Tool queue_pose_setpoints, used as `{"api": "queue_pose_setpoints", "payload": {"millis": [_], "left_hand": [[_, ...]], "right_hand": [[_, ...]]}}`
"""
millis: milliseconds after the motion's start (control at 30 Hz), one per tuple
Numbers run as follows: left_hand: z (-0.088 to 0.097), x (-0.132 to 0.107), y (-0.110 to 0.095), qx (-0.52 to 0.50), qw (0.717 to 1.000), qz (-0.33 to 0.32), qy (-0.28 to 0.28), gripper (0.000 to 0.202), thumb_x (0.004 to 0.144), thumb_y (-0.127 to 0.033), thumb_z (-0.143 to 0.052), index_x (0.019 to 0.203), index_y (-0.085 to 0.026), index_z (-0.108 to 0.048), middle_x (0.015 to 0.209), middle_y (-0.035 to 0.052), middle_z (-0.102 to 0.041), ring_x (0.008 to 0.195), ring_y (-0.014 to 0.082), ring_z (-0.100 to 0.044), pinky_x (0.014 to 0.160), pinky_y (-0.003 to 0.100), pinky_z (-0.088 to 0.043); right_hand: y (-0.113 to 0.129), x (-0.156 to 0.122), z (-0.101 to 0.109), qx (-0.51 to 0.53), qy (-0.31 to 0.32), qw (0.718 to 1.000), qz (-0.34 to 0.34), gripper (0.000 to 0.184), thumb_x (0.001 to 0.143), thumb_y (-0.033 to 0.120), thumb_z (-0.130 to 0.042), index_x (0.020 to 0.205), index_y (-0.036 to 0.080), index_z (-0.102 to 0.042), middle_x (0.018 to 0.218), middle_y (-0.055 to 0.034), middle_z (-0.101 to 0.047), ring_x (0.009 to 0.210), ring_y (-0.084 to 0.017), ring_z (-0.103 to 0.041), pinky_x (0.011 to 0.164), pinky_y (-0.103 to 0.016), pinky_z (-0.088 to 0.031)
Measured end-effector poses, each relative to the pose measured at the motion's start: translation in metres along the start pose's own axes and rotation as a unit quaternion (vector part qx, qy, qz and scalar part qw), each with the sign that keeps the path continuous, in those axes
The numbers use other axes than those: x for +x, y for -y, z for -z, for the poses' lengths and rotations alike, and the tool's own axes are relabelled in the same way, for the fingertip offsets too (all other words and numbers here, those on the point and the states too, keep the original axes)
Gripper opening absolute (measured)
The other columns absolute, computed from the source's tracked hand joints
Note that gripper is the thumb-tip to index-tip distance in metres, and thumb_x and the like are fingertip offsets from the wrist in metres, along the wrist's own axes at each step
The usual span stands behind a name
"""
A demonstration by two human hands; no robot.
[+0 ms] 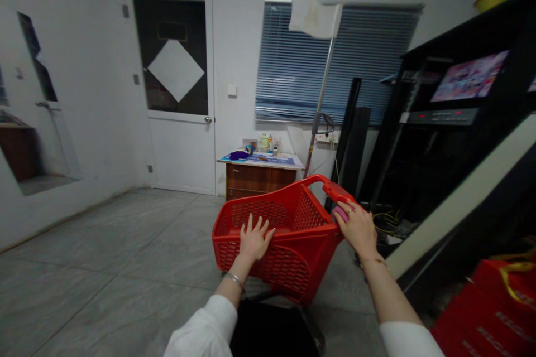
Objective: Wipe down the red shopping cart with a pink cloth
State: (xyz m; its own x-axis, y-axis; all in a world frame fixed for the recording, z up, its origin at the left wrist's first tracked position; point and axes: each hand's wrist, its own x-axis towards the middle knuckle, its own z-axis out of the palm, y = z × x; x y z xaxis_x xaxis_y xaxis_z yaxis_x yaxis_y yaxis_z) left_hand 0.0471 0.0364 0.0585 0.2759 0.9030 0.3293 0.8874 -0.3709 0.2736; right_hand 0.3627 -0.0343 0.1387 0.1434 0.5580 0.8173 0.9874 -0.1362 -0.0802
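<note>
A red plastic shopping cart [288, 268] stands on the tiled floor in front of me, its basket pointing left. My left hand [254, 239] is at the near rim of the basket with its fingers spread, holding nothing. At the cart's handle [333, 188], on the right, my right hand [358, 228] is closed round a pink sponge or cloth [343, 212], which is mostly hidden under the fingers. The pink thing lies against the end of the handle.
A wooden cabinet [259, 177] with small bottles and a purple cloth [238, 155] stands behind the cart. A white flag on a pole [326, 78] leans near the blinds. Right are a black rack [419, 162], a slanted pale board [452, 195] and red bags [481, 312]. A black seat [272, 332] is below.
</note>
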Motion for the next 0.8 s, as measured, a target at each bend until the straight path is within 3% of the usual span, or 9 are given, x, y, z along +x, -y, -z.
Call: {"api": "queue_pose_setpoints", "payload": {"millis": [133, 300, 433, 533, 600, 667, 800], "left_hand": [[-0.004, -0.002, -0.006, -0.008, 1.0, 0.011, 0.004, 0.066, 0.095, -0.068, -0.022, 0.147, -0.035, -0.046, 0.159, 0.0015, -0.036, 0.153, 0.0327, -0.009, 0.118, 0.061, -0.019], [-0.001, -0.003, -0.004, 0.003, 1.0, 0.015, 0.01, 0.071, 0.095, -0.07, -0.018, 0.146, -0.031, -0.048, 0.16, 0.003, -0.035, 0.152, 0.0344, -0.009, 0.118, 0.063, -0.02], [0.003, -0.004, -0.002, 0.005, 1.0, 0.009, 0.021, 0.072, 0.095, -0.07, -0.018, 0.144, -0.028, -0.051, 0.16, 0.004, -0.035, 0.152, 0.0353, -0.007, 0.117, 0.062, -0.022], [0.004, -0.005, -0.003, 0.007, 1.0, 0.008, 0.017, 0.072, 0.095, -0.069, -0.017, 0.142, -0.028, -0.053, 0.16, 0.0042, -0.035, 0.152, 0.036, -0.009, 0.116, 0.063, -0.024], [0.004, -0.006, -0.005, 0.013, 1.0, 0.011, 0.011, 0.072, 0.095, -0.068, -0.016, 0.143, -0.028, -0.053, 0.16, 0.0045, -0.035, 0.152, 0.0362, -0.01, 0.116, 0.064, -0.024], [0.005, -0.006, -0.007, 0.021, 1.0, 0.018, 0.013, 0.073, 0.096, -0.068, -0.016, 0.143, -0.027, -0.052, 0.16, 0.0045, -0.034, 0.152, 0.0362, -0.01, 0.116, 0.065, -0.023], [0.005, -0.007, -0.009, 0.036, 0.999, 0.027, 0.023, 0.072, 0.096, -0.067, -0.014, 0.145, -0.028, -0.049, 0.161, 0.0033, -0.033, 0.152, 0.0354, -0.01, 0.116, 0.065, -0.023]], "right_hand": [[0.027, -0.012, -0.012, -0.017, -0.037, 0.999, -0.021, 0.036, 0.094, 0.038, -0.049, 0.116, 0.018, -0.07, 0.122, -0.014, -0.063, 0.104, -0.025, -0.054, 0.095, -0.042, -0.037], [0.075, -0.033, -0.016, 0.003, 0.011, 0.999, 0.051, 0.031, 0.093, 0.036, -0.052, 0.116, 0.025, -0.07, 0.123, -0.0087, -0.064, 0.104, -0.025, -0.051, 0.088, -0.039, -0.038], [0.058, -0.023, -0.008, -0.017, 0.066, 0.994, 0.084, 0.03, 0.093, 0.037, -0.053, 0.118, 0.03, -0.069, 0.119, -0.0069, -0.065, 0.091, -0.022, -0.052, 0.077, -0.035, -0.037], [0.029, -0.008, -0.002, -0.061, 0.037, 0.997, 0.008, 0.031, 0.092, 0.037, -0.053, 0.115, 0.026, -0.071, 0.116, -0.01, -0.065, 0.086, -0.021, -0.052, 0.074, -0.035, -0.036], [0.024, -0.004, -0.001, -0.087, 0.012, 0.995, -0.043, 0.032, 0.093, 0.037, -0.052, 0.114, 0.024, -0.072, 0.118, -0.0116, -0.063, 0.086, -0.022, -0.051, 0.074, -0.036, -0.036], [0.038, -0.007, -0.002, -0.105, 0.017, 0.993, -0.059, 0.032, 0.094, 0.035, -0.05, 0.114, 0.023, -0.072, 0.118, -0.0121, -0.063, 0.087, -0.023, -0.052, 0.074, -0.037, -0.036], [0.106, -0.035, -0.01, -0.092, 0.063, 0.994, 0.005, 0.033, 0.095, 0.029, -0.048, 0.122, 0.022, -0.067, 0.117, -0.0124, -0.063, 0.092, -0.023, -0.053, 0.08, -0.037, -0.037]]}}
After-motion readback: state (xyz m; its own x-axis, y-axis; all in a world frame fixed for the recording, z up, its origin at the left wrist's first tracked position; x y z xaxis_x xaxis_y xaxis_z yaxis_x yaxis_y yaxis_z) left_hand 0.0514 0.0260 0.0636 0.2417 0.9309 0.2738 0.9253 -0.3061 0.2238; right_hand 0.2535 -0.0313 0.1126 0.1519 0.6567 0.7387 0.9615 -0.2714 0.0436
